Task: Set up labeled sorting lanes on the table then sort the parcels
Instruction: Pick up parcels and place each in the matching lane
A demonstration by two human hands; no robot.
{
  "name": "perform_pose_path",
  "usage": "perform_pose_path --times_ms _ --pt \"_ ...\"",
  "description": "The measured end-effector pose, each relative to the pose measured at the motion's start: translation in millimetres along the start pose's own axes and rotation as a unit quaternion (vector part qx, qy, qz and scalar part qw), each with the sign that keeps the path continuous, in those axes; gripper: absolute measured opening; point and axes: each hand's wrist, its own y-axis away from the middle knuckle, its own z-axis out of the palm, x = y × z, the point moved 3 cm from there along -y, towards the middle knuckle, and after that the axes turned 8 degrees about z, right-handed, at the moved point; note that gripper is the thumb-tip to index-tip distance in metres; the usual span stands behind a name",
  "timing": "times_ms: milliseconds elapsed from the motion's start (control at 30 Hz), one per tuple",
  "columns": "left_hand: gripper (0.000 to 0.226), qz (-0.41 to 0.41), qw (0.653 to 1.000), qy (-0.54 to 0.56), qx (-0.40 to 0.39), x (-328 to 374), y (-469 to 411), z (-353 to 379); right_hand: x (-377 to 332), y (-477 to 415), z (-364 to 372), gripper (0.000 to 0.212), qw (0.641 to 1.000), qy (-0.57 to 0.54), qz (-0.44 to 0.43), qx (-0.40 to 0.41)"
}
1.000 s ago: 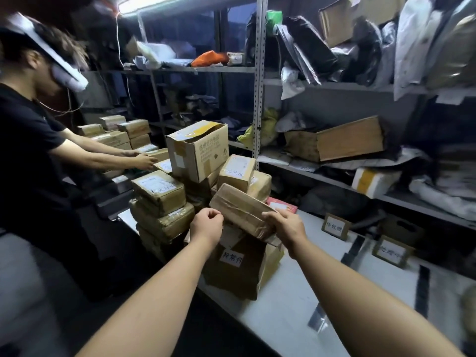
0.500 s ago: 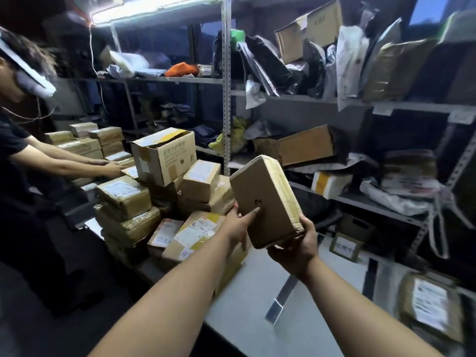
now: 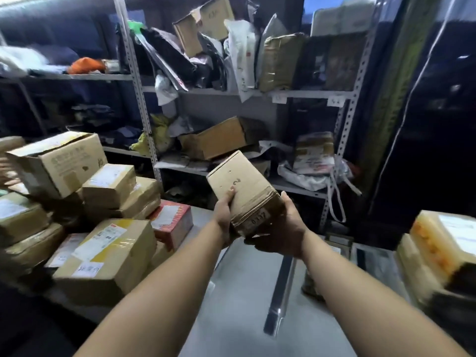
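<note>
I hold a taped brown cardboard parcel (image 3: 244, 191) tilted in the air above the grey table (image 3: 244, 292). My left hand (image 3: 223, 215) grips its left edge, fingers curled over the top face. My right hand (image 3: 283, 230) cups its lower right corner from underneath. A small label with digits shows on the near end. A pile of several cardboard parcels (image 3: 103, 228) fills the table's left side, one with a red side (image 3: 172, 222). Dark tape strips (image 3: 280, 287) run across the table as lane dividers.
Metal shelving (image 3: 144, 104) behind the table is crowded with boxes and plastic mail bags. A taped yellowish parcel (image 3: 443, 243) sits at the table's right edge. Small label cards (image 3: 337, 243) stand at the table's back edge, blurred. Another person's hand (image 3: 5, 173) shows at far left.
I lifted the parcel off the pile with both hands and carried it to the right over the table. My view swung right, so the other person is nearly out of frame.
</note>
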Motion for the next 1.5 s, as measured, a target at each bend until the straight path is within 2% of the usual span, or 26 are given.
perform_pose_path --times_ms 67,200,300,433,533,667,767,900,967,1000,1033,1100,1133,1167,1233,1300,1367,1433,1500 --pt "0.059 -0.059 0.998 -0.015 -0.006 -15 -4 22 -6 4 -28 0.107 0.998 0.034 -0.015 0.047" --pt "0.062 -0.126 0.99 -0.052 -0.017 -42 -8 50 -9 12 -80 0.086 0.984 0.07 -0.063 0.151" --pt "0.061 -0.159 0.983 -0.088 -0.017 -57 -8 60 -5 18 -106 0.081 0.986 0.028 -0.068 0.148" --pt "0.063 -0.198 0.971 -0.127 -0.035 -72 -23 63 -2 30 -124 0.058 0.985 0.0 -0.063 0.16" --pt "0.062 -0.213 0.961 -0.161 -0.068 -79 -38 70 2 30 -134 0.058 0.985 0.016 -0.05 0.162" --pt "0.052 -0.169 0.961 -0.186 -0.112 -90 -50 83 4 32 -148 0.073 0.98 0.047 -0.053 0.188" --pt "0.047 -0.093 0.961 -0.222 -0.134 -94 -68 88 1 37 -159 0.061 0.973 0.037 -0.065 0.22" --pt "0.063 0.061 0.948 -0.252 -0.187 -93 -87 101 -9 33 -166 0.067 0.972 -0.015 -0.088 0.215" --pt "0.068 0.144 0.92 -0.31 -0.193 -92 -89 115 -12 30 -161 0.088 0.968 -0.043 -0.095 0.229" --pt "0.069 0.191 0.889 -0.377 -0.177 -90 -88 123 -14 28 -159 0.098 0.963 -0.055 -0.099 0.246" --pt "0.07 0.239 0.842 -0.462 -0.143 -90 -88 130 -15 26 -159 0.101 0.955 -0.064 -0.105 0.271" --pt "0.071 0.293 0.744 -0.595 -0.082 -91 -75 146 -19 20 -161 0.088 0.941 -0.095 -0.125 0.3" --pt "0.073 0.294 0.72 -0.625 -0.067 -93 -70 153 -21 18 -161 0.081 0.936 -0.11 -0.128 0.308" --pt "0.076 0.292 0.71 -0.638 -0.062 -94 -66 158 -22 16 -162 0.08 0.933 -0.124 -0.126 0.313" --pt "0.073 0.291 0.731 -0.608 -0.109 -98 -76 162 -25 12 -164 0.089 0.928 -0.161 -0.131 0.308" --pt "0.057 0.267 0.792 -0.506 -0.214 -99 -96 157 -25 14 -164 0.096 0.919 -0.216 -0.152 0.292" --pt "0.04 0.195 0.845 -0.413 -0.28 -101 -112 149 -23 14 -167 0.096 0.914 -0.258 -0.176 0.26" --pt "0.035 0.133 0.863 -0.355 -0.333 -106 -116 143 -21 12 -166 0.093 0.918 -0.274 -0.181 0.222" --pt "0.046 0.074 0.872 -0.308 -0.374 -110 -115 140 -22 8 -163 0.09 0.926 -0.257 -0.182 0.209"
